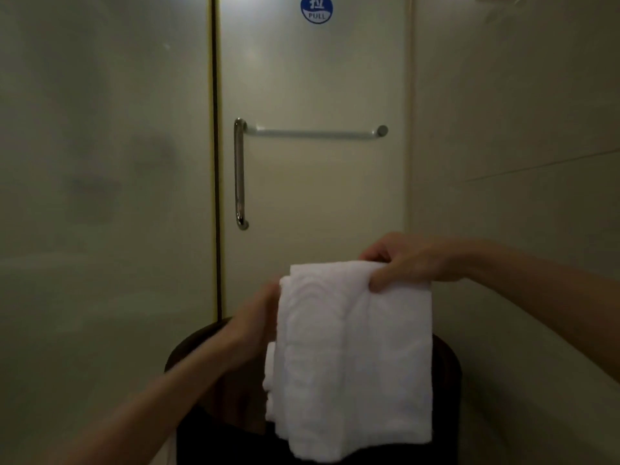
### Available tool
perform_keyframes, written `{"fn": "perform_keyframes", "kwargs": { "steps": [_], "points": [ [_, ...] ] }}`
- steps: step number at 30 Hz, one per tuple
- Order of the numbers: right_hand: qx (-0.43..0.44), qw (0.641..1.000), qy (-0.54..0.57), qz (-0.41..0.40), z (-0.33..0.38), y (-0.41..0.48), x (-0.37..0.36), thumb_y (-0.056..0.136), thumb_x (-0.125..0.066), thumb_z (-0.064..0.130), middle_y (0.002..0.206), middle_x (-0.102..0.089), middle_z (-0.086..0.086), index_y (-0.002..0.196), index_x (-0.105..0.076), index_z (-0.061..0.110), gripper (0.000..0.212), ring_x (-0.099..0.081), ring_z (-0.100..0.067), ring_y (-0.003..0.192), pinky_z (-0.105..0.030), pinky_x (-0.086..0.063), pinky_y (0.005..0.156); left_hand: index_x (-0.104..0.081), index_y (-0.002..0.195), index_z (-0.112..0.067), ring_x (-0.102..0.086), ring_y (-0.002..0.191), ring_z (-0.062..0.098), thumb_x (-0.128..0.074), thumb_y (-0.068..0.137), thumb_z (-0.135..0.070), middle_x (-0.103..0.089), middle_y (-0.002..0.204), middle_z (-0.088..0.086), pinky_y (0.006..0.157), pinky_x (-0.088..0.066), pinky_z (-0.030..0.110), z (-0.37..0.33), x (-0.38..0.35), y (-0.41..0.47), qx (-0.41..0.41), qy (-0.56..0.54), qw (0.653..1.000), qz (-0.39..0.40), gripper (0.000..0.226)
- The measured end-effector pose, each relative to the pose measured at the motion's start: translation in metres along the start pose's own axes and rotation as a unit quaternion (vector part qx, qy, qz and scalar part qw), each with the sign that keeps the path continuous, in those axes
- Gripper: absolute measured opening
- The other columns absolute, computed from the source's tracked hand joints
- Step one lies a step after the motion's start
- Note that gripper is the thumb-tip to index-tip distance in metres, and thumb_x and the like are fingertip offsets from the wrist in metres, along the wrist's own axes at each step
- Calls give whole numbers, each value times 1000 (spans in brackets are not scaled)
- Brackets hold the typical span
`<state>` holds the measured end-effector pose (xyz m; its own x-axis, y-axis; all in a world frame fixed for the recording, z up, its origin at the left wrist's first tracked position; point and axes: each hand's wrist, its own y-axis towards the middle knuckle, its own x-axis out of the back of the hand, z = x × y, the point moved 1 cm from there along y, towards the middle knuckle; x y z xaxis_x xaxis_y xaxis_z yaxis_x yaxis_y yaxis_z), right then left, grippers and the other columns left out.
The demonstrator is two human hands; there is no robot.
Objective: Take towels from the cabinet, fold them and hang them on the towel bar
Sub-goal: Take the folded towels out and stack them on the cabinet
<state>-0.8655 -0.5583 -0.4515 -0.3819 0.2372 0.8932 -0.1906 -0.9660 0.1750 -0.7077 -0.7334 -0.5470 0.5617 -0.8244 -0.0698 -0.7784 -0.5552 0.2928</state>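
Right hand: the right hand [409, 260] reaches in from the right side and pinches the top right corner of the towel, thumb on the near face and fingers curled over the top edge.
Left hand: the left hand [258, 317] comes up from the lower left and meets the towel's upper left edge. Its fingers go behind the cloth, so whether they grip it or only support it cannot be told.
Hands together: the two hands are apart, one at each upper side of the towel.
Towel: a white towel [355, 357], folded into a tall rectangle of several layers, hangs straight down from the hands in the lower middle of the view. It is in the air, below the towel bar and not touching it.
Below the towel: a dark, round-topped object [208, 414] sits behind and under the towel. What it is cannot be told.
Towel bar: a horizontal metal towel bar [315, 133] on the door, bare.
Handle: a vertical metal handle [239, 172] joins the bar's left end and runs downward.
Door: a pale door [315, 78] straight ahead, closed.
Sticker: a round blue sticker [316, 8] reading PULL near the door's top.
Left side: a frosted panel [100, 146].
Right side: a plain pale wall [520, 129].
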Motion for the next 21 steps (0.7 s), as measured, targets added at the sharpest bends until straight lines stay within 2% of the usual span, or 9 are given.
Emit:
{"fn": "perform_keyframes", "kwargs": {
  "steps": [2, 4, 6, 8, 10, 12, 15, 18, 21],
  "points": [
    [-3, 1000, 3, -29, 3, 10, 13, 84, -68, 13, 73, -68, 9, 78, -70, 21, 10, -62, -5, 66, -21, -46, 55, -72, 103, -30, -69, 97, 16, -45, 82, -70, -71, 110, 1, 85, -52, 38, -25, 4, 3, -28, 104, 990, 87, 53],
    [1, 998, 11, -59, 7, 20, 24, 84, -67, 14, 76, -69, 4, 82, -71, 17, 6, -63, -10, 69, -26, -48, 58, -62, 106, -34, -69, 94, 7, -68, 67, -66, -71, 103, -10, 77, -56, 26, -55, 0, 2, -84, 244, 960, 106, 51],
    [7, 995, 13, -95, 10, 30, 33, 84, -67, 13, 81, -69, -1, 87, -72, 14, 6, -63, -13, 73, -28, -48, 61, -60, 98, -34, -68, 83, -1, -83, 68, -37, -69, 93, -15, 65, -53, 13, -74, -4, 10, -146, 336, 929, 51, 38],
    [18, 989, -12, -146, 12, 40, 37, 82, -68, 12, 83, -67, 0, 91, -72, 13, 10, -61, -13, 76, -24, -46, 61, -61, 101, -25, -67, 85, 3, -85, 68, -17, -68, 94, -12, 66, -52, 14, -81, -2, 24, -192, 387, 902, 13, 41],
    [38, 973, -80, -212, 13, 50, 36, 78, -69, 15, 90, -66, -2, 99, -70, 11, 21, -61, -17, 84, -24, -43, 62, -61, 108, -16, -65, 90, 14, -82, 70, -16, -68, 99, -2, 71, -53, 24, -80, 2, 37, -216, 444, 869, -44, 43],
    [50, 952, -144, -264, 7, 61, 26, 74, -68, 20, 102, -66, -6, 107, -67, 12, 34, -61, -25, 96, -28, -42, 72, -59, 105, -14, -63, 87, 20, -76, 75, -17, -67, 97, 4, 69, -52, 31, -73, 3, 49, -238, 484, 835, -112, 34],
    [13, 917, -221, -332, -5, 73, -2, 80, -61, 17, 116, -58, -10, 116, -58, 17, 36, -55, -31, 106, -39, -40, 86, -51, 95, -16, -59, 79, 23, -66, 84, -14, -64, 90, 8, 62, -45, 31, -53, -2, 58, -273, 502, 803, -172, 18],
    [16, 886, -297, -356, -24, 77, -45, 80, -58, 7, 113, -58, -11, 113, -58, 15, 34, -56, -33, 100, -40, -38, 86, -52, 103, -14, -57, 83, 20, -60, 88, -11, -64, 97, 9, 66, -45, 29, -11, 2, 62, -266, 493, 811, -171, 18],
    [39, 879, -339, -332, -49, 65, -88, 66, -57, 7, 92, -64, -10, 94, -63, 14, 29, -63, -32, 80, -40, -47, 75, -54, 110, -18, -60, 94, 16, -61, 89, -11, -65, 106, 4, 75, -48, 28, 39, 9, 47, -239, 477, 841, -89, 23]
  ]
}}
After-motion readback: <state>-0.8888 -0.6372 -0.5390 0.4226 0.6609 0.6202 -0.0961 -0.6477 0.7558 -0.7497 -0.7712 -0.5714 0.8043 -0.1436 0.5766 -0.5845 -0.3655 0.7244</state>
